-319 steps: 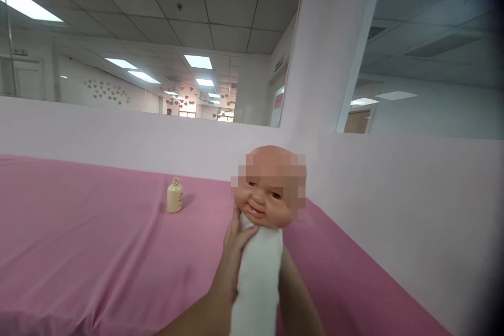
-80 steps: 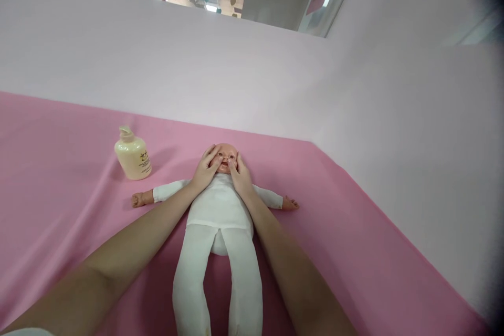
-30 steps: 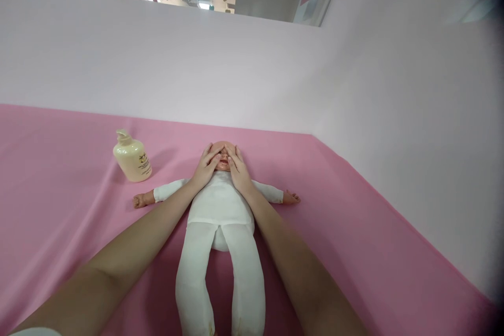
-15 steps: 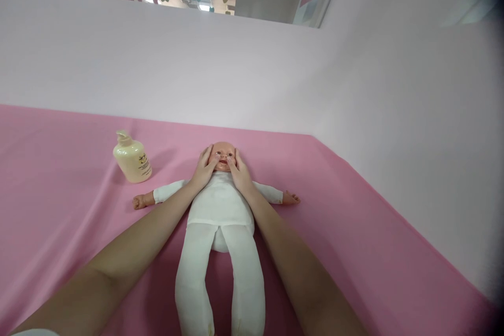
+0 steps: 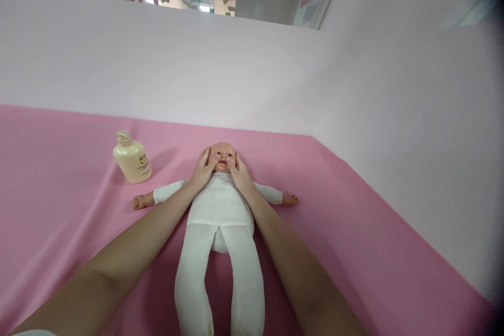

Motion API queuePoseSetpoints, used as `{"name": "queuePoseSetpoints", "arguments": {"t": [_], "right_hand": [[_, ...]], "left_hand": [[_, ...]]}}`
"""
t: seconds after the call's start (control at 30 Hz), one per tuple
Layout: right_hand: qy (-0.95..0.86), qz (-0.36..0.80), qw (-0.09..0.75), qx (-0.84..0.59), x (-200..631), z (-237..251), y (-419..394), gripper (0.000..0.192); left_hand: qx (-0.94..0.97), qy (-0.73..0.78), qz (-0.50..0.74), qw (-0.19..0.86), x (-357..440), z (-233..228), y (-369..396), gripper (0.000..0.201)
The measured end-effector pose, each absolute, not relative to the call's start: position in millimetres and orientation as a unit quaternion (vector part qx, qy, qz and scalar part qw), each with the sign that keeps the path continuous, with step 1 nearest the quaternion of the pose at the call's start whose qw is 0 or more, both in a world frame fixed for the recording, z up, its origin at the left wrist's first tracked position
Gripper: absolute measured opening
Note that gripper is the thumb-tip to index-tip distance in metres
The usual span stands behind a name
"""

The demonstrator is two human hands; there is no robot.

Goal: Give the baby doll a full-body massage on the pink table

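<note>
Both hands cup the doll's head
Doll [image 5: 220, 205] lies face-up on the pink desk [image 5: 354, 252], long axis straight away; left hand [image 5: 201, 173] and right hand [image 5: 241, 177] flank it evenly, fingers spread, gripping nothing; bottle [image 5: 132, 158] sits left

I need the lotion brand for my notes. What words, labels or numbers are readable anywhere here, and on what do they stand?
Cream bottle: dark print on its front, too small and blurred to read.
Doll: its white suit bears no text.
Pink sheet: bears no text.
No other writing shows.
</note>
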State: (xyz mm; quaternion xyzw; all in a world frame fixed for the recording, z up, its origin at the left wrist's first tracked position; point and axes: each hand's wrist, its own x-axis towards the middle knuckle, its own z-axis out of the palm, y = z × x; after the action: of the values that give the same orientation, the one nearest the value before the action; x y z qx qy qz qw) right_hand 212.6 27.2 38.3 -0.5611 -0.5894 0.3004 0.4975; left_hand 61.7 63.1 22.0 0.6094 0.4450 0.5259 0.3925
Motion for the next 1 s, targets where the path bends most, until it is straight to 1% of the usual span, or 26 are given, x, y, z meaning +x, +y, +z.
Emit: {"name": "queuePoseSetpoints", "arguments": {"t": [0.07, 0.17, 0.23, 0.3, 0.4, 0.47, 0.5, 0.63, 0.7, 0.83, 0.9, 1.0], "right_hand": [[-0.594, 0.298, 0.499, -0.557, 212.5, 38.7, 26.5, 0.082], [-0.616, 0.284, 0.506, -0.532, 212.9, 38.7, 26.5, 0.079], [-0.647, 0.256, 0.509, -0.508, 213.6, 38.4, 27.2, 0.075], [-0.680, 0.217, 0.503, -0.487, 214.5, 38.4, 27.8, 0.070], [-0.707, 0.185, 0.490, -0.475, 215.4, 39.0, 28.0, 0.062], [-0.706, 0.185, 0.487, -0.480, 215.6, 38.7, 28.2, 0.062], [-0.698, 0.191, 0.487, -0.489, 215.5, 38.2, 28.6, 0.065], [-0.622, 0.242, 0.486, -0.565, 214.4, 33.5, 32.1, 0.087], [-0.593, 0.263, 0.484, -0.587, 213.9, 31.4, 33.6, 0.090], [-0.591, 0.274, 0.487, -0.581, 213.8, 32.0, 32.8, 0.084], [-0.614, 0.259, 0.494, -0.558, 214.0, 34.8, 31.2, 0.080], [-0.676, 0.212, 0.491, -0.506, 214.0, 40.3, 29.7, 0.069]], "left_hand": [[0.609, 0.444, 0.532, 0.386, 61.9, 20.9, 64.0, 0.066], [0.640, 0.419, 0.538, 0.355, 61.3, 19.5, 64.9, 0.054], [0.668, 0.395, 0.538, 0.329, 60.3, 19.8, 64.5, 0.046], [0.687, 0.379, 0.538, 0.308, 59.3, 20.9, 63.3, 0.042], [0.698, 0.372, 0.537, 0.293, 58.6, 23.0, 61.1, 0.041], [0.697, 0.378, 0.534, 0.293, 58.7, 23.5, 60.3, 0.042], [0.694, 0.382, 0.533, 0.296, 58.8, 23.3, 60.2, 0.043], [0.662, 0.405, 0.539, 0.326, 59.9, 20.1, 62.6, 0.051], [0.639, 0.420, 0.543, 0.347, 60.7, 17.6, 65.1, 0.058], [0.624, 0.438, 0.541, 0.356, 62.2, 14.6, 69.0, 0.062], [0.648, 0.434, 0.535, 0.324, 63.0, 16.0, 69.2, 0.057], [0.706, 0.408, 0.525, 0.244, 63.9, 21.0, 67.5, 0.045]]}}
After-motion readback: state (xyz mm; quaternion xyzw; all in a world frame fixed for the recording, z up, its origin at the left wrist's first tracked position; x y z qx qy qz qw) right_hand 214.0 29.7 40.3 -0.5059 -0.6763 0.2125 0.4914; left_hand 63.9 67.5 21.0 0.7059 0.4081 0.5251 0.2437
